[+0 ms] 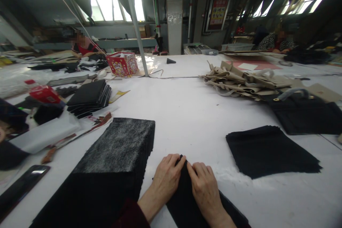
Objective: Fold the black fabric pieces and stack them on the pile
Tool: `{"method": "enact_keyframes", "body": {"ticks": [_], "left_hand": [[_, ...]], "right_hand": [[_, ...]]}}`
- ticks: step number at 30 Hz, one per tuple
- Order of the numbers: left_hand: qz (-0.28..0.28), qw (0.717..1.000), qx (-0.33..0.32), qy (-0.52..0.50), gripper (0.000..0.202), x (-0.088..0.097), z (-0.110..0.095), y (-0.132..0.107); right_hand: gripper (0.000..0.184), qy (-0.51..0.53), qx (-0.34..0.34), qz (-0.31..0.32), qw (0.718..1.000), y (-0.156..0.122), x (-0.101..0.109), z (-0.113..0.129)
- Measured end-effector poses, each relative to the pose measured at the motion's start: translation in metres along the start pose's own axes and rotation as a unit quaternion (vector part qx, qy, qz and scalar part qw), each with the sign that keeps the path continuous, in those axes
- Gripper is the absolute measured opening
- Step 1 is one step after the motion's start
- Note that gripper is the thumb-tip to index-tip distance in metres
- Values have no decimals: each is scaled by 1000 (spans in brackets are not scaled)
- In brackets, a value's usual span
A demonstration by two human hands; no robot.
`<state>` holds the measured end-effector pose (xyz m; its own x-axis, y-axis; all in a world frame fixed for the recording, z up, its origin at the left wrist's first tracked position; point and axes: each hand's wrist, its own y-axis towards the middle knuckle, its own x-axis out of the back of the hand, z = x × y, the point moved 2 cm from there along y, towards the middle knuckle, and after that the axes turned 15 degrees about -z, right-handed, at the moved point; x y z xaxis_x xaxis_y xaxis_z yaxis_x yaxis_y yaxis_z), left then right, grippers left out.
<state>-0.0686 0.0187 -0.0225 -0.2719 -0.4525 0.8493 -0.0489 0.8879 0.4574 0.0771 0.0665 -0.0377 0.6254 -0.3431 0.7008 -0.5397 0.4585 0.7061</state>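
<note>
A black fabric piece (184, 199) lies on the white table in front of me, its narrow far end between my hands. With curled fingers, my left hand (167, 174) grips that end from the left, the index finger at the tip. My right hand (205, 187) is closed on the right edge, fingers bent and pressed on the cloth. Both thumbs are mostly hidden. To the left of my hands rises a tall stack of black pieces (117, 146) with a speckled grey top. A lower pile of black pieces (269, 151) lies to the right.
A black handbag (310, 114) and a heap of beige pieces (240, 82) lie at the right. Leftward are a smaller black stack (88, 96), a red-labelled bottle (45, 92) and a dark phone (24, 188). A red box (123, 64) stands beside a pole (136, 25). Two people sit farther back.
</note>
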Motion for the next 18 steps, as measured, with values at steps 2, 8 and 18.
{"method": "enact_keyframes", "body": {"ticks": [2, 8, 18], "left_hand": [[2, 1000, 7, 16, 40, 2, 1, 2], [-30, 997, 11, 69, 41, 23, 5, 10], [66, 989, -110, 79, 45, 22, 2, 16]], "right_hand": [[32, 1, 1, -4, 1000, 1, 1, 0], [31, -2, -4, 2, 1000, 2, 1, 2], [28, -3, -31, 18, 999, 17, -4, 4]]}}
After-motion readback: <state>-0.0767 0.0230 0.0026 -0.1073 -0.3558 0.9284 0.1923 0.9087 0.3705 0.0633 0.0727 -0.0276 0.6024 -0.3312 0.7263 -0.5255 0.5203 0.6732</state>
